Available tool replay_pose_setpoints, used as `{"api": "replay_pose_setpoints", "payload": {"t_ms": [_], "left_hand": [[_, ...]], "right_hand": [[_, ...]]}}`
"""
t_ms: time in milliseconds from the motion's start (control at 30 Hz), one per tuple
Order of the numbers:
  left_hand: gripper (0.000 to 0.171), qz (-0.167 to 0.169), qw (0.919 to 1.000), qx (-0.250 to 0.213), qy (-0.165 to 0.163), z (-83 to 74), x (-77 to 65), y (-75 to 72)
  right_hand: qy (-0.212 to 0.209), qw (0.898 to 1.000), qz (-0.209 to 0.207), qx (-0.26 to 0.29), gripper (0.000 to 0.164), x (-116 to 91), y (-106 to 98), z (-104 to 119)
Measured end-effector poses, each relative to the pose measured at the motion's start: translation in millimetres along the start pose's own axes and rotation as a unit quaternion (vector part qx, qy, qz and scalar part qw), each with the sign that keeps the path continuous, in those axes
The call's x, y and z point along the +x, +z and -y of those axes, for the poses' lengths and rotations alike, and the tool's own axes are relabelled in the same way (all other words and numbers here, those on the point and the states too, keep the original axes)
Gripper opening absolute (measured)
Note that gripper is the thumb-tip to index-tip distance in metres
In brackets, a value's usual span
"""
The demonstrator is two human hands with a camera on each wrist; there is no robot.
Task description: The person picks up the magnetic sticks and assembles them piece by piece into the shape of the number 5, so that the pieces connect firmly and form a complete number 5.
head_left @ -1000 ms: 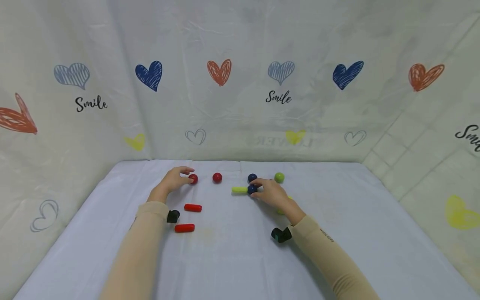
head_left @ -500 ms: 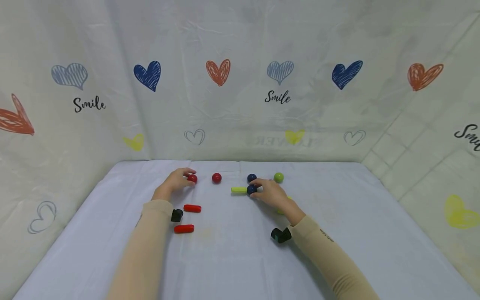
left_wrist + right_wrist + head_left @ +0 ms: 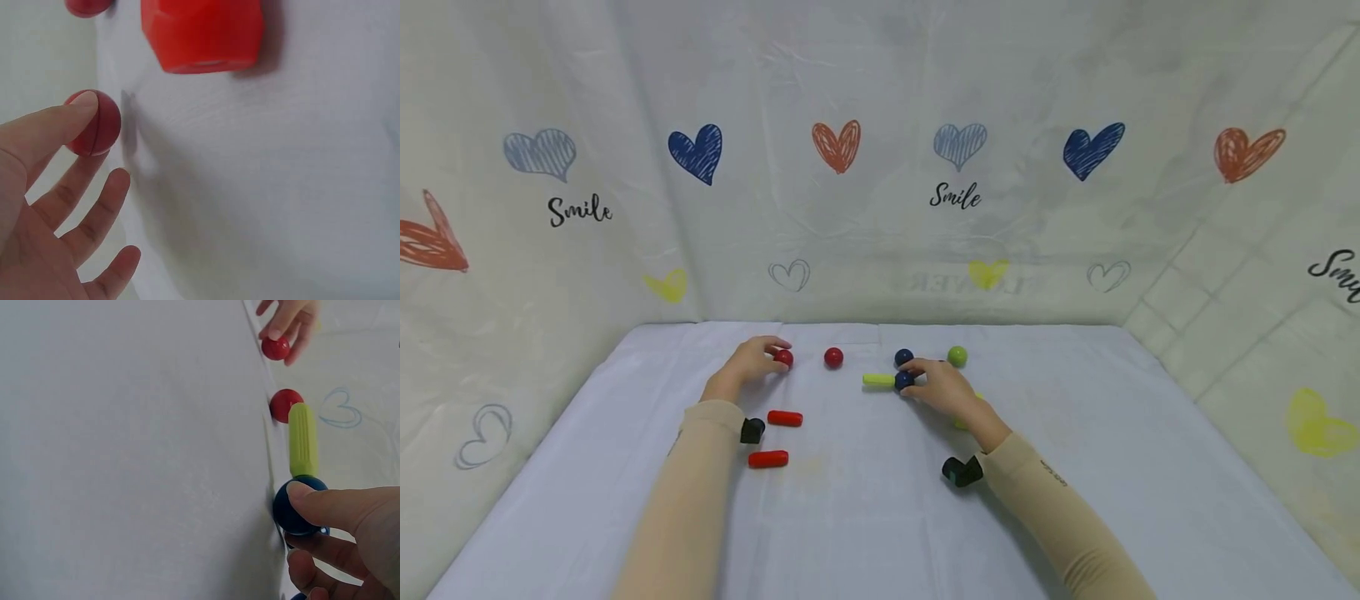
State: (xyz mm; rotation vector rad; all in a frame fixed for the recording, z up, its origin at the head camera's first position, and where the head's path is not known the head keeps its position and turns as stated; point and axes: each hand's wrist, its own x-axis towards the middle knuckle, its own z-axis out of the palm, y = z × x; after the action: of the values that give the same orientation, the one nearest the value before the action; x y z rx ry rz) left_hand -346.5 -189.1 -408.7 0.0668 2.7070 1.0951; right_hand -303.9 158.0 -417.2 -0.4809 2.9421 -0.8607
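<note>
At the far left of the table, my left hand (image 3: pixel 752 359) pinches a glossy red ball (image 3: pixel 95 123) between thumb and forefinger, the other fingers spread. A seam runs round that ball. My right hand (image 3: pixel 945 385) grips a dark blue ball (image 3: pixel 301 505) between thumb and fingers. A yellow-green ribbed handle (image 3: pixel 303 439) extends from this blue ball, end to end with it; whether they are joined I cannot tell. Just behind, a second blue ball (image 3: pixel 904 357) lies on the table. Another red ball (image 3: pixel 833 357) sits between the two hands.
Two red handles (image 3: pixel 785 418) lie on the white cloth right of the left wrist. A green ball (image 3: pixel 957 356) is at the back, beyond the right hand. Another yellow-green piece (image 3: pixel 961 424) is mostly hidden by the right wrist. A white patterned curtain (image 3: pixel 880 225) stands behind the table.
The left forearm has shifted slightly to the right, and the left hand still pinches the red ball. The right hand and its blue ball have stayed practically still.
</note>
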Motion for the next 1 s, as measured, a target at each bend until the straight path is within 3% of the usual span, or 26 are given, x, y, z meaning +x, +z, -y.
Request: {"api": "replay_pose_setpoints", "payload": {"t_ms": [500, 1000], "left_hand": [[0.045, -0.010, 0.9993, 0.025, 0.025, -2.8, -12.7, -3.9], [0.044, -0.005, 0.9950, 0.051, 0.086, -15.1, -30.2, 2.8]], "right_hand": [[-0.014, 1.000, -0.002, -0.002, 0.039, 0, 3, 2], [-0.013, 1.000, 0.002, -0.002, 0.039, -1, -1, 0]]}}
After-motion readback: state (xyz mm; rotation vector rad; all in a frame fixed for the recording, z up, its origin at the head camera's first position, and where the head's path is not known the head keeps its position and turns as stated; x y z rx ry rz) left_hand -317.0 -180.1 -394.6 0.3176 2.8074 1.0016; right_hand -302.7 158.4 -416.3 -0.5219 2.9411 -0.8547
